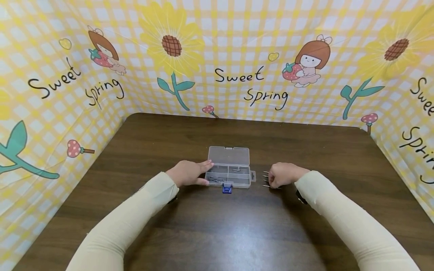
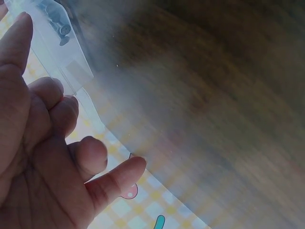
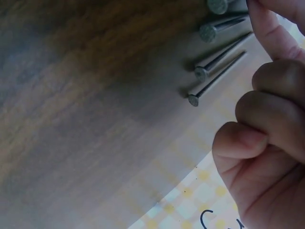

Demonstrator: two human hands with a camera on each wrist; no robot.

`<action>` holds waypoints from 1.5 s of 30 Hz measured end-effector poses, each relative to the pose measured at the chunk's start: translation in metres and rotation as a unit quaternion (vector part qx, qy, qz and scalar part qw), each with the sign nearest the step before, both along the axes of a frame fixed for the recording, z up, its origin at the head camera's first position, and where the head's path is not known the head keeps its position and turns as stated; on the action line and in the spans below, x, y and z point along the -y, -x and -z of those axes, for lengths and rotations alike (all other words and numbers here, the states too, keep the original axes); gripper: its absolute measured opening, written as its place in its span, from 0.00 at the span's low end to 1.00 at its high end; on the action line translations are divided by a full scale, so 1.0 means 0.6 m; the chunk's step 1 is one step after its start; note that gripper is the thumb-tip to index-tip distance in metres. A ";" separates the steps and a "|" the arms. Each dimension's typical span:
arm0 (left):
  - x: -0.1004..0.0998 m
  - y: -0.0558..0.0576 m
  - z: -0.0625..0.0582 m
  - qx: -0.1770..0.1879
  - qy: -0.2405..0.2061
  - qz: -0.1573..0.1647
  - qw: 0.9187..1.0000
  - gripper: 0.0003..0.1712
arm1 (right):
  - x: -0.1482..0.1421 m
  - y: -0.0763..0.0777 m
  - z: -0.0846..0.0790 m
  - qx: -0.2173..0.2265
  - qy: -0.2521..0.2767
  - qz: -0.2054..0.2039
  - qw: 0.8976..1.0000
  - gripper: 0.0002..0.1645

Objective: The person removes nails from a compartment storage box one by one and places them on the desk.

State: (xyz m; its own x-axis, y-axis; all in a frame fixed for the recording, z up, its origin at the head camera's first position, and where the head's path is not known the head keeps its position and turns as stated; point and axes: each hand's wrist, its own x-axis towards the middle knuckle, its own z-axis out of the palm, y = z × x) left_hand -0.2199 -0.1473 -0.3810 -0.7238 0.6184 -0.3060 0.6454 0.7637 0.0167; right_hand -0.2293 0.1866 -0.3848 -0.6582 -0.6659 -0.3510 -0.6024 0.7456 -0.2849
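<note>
4 loose nails [image 3: 202,72]: metal, flat-headed, laid in a row on the brown table [image 1: 162,139], just right of the storage box; pointed ends toward it.

1 storage box [image 1: 238,181]: clear plastic, lid [image 1: 228,155] folded back, blue latch [image 1: 227,188] hanging at the front, hang tab [image 1: 253,176] at the right end. Front-left compartment: stored nails [image 1: 215,179], number not countable. Back-right compartment: a few small metal pieces [image 1: 236,170].

1 left hand [image 1: 188,174]: at the box's left end, thumb and fingers apart, thumb touching near the front corner, fingertips near the back; apparently steadying it.

1 right hand [image 1: 284,174]: directly over the loose nails, fingers curled inward. Thumb and forefinger sit close to the shafts; whether they are clamped on a nail cannot be told, the contact being partly outside the right wrist view.

Step in hand, as judged: picking up from the row, with storage in the box under way. Next move, as judged: a firm fingertip pinch on a single thin shaft, a lift that leaves its neighbours in line, then a carry leftward over the hang tab to a compartment, probably front-left with the similar nails. The left hand should keep the light box from sliding.
</note>
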 end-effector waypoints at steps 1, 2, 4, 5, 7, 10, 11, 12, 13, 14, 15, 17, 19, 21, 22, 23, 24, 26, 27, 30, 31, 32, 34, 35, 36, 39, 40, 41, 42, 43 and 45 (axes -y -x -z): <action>0.000 0.000 0.000 0.001 0.000 -0.001 1.000 0.43 | 0.000 0.001 -0.001 0.002 -0.001 0.003 1.000 0.09; 0.001 0.000 0.000 0.002 0.000 -0.003 1.000 0.43 | 0.000 0.001 -0.003 0.004 0.001 0.004 1.000 0.09; 0.001 0.001 0.000 0.004 -0.002 -0.006 1.000 0.44 | 0.000 0.004 -0.006 0.005 0.002 0.005 1.000 0.07; 0.002 0.001 0.000 0.005 -0.002 -0.008 1.000 0.44 | 0.001 0.005 -0.008 0.004 0.004 0.003 1.000 0.06; 0.002 0.002 0.000 0.008 -0.004 -0.012 1.000 0.44 | 0.002 0.008 -0.012 0.008 0.005 0.005 1.000 0.06; 0.003 0.001 0.000 0.010 -0.004 -0.014 1.000 0.44 | 0.003 0.012 -0.016 0.009 0.010 -0.001 1.000 0.05; 0.003 0.001 0.000 0.009 -0.003 -0.013 1.000 0.44 | 0.004 0.013 -0.017 0.012 0.010 0.002 1.000 0.05; 0.004 0.001 -0.001 0.009 -0.002 -0.012 1.000 0.44 | 0.004 0.014 -0.017 0.012 0.009 0.004 1.000 0.05; 0.004 0.001 -0.001 0.007 -0.001 -0.011 1.000 0.44 | 0.005 0.015 -0.017 0.011 0.009 0.003 1.000 0.05; 0.004 0.001 -0.001 0.006 0.000 -0.010 1.000 0.44 | 0.006 0.016 -0.017 0.011 0.009 0.002 1.000 0.05; 0.004 0.001 -0.002 0.004 0.001 -0.009 1.000 0.44 | 0.007 0.016 -0.017 0.010 0.009 0.001 1.000 0.05; 0.004 0.001 -0.002 0.000 0.002 -0.005 1.000 0.44 | 0.010 0.017 -0.017 0.006 0.009 -0.001 1.000 0.04; 0.004 0.001 -0.002 -0.004 0.003 -0.002 1.000 0.43 | 0.013 0.016 -0.019 0.001 0.011 -0.005 1.000 0.04; 0.004 0.001 -0.001 -0.007 0.003 0.000 1.000 0.43 | 0.017 0.016 -0.020 -0.004 0.014 -0.006 1.000 0.05; 0.004 0.000 -0.001 -0.007 0.004 -0.001 1.000 0.43 | 0.019 0.015 -0.022 -0.007 0.015 -0.006 1.000 0.05; 0.004 0.000 -0.001 -0.007 0.006 -0.002 1.000 0.43 | 0.021 0.014 -0.023 -0.010 0.015 -0.008 1.000 0.06; 0.004 0.000 -0.001 -0.007 0.006 -0.002 1.000 0.43 | 0.023 0.014 -0.023 -0.010 0.013 -0.004 1.000 0.06; 0.004 0.000 0.000 -0.006 0.008 -0.003 1.000 0.43 | 0.027 0.013 -0.023 -0.008 0.012 -0.002 1.000 0.07; 0.004 0.000 0.001 -0.005 0.009 -0.004 1.000 0.43 | 0.029 0.014 -0.023 -0.008 0.013 -0.003 1.000 0.07; 0.003 0.000 0.000 0.000 0.010 -0.006 1.000 0.43 | 0.033 0.016 -0.023 -0.006 0.013 -0.001 1.000 0.07; 0.003 0.000 0.000 0.001 0.010 -0.008 1.000 0.43 | 0.036 0.016 -0.023 -0.008 0.015 -0.001 1.000 0.07; 0.003 -0.001 0.001 0.002 0.011 -0.009 1.000 0.43 | 0.038 0.017 -0.024 -0.009 0.016 0.002 1.000 0.08; 0.002 0.000 0.000 0.002 0.009 -0.008 1.000 0.43 | 0.043 0.018 -0.026 -0.013 0.023 0.002 1.000 0.08; 0.002 0.000 0.001 0.003 0.007 -0.009 1.000 0.43 | 0.046 0.018 -0.028 -0.013 0.027 0.005 1.000 0.08; 0.002 0.000 0.001 0.007 0.005 -0.011 1.000 0.43 | 0.049 0.019 -0.029 -0.015 0.031 0.006 0.999 0.09; 0.002 0.000 0.000 0.014 -0.002 -0.011 1.000 0.43 | 0.057 0.023 -0.029 -0.023 0.040 0.007 0.999 0.08; 0.002 0.000 -0.001 0.015 -0.003 -0.011 1.000 0.44 | 0.060 0.024 -0.030 -0.025 0.041 0.010 0.999 0.08; 0.007 0.006 0.011 0.009 -0.007 -0.002 1.000 0.45 | 0.064 0.025 -0.030 -0.029 0.042 0.007 0.999 0.08; 0.006 0.005 0.010 0.009 -0.006 -0.001 1.000 0.45 | 0.067 0.026 -0.030 -0.035 0.042 0.003 0.999 0.08; 0.006 0.005 0.010 0.008 -0.004 0.000 1.000 0.45 | 0.071 0.027 -0.031 -0.037 0.042 0.001 0.998 0.08; 0.005 0.006 0.011 0.007 0.001 0.001 1.000 0.45 | 0.079 0.028 -0.033 -0.043 0.039 -0.007 0.998 0.08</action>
State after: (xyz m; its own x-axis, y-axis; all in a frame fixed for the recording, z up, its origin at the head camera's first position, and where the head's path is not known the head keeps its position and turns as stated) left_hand -0.2234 -0.1503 -0.3875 -0.7185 0.6187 -0.3179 0.6463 0.7628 0.0238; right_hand -0.2459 0.1390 -0.3652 -0.6747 -0.6979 -0.2402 -0.6370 0.7150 -0.2882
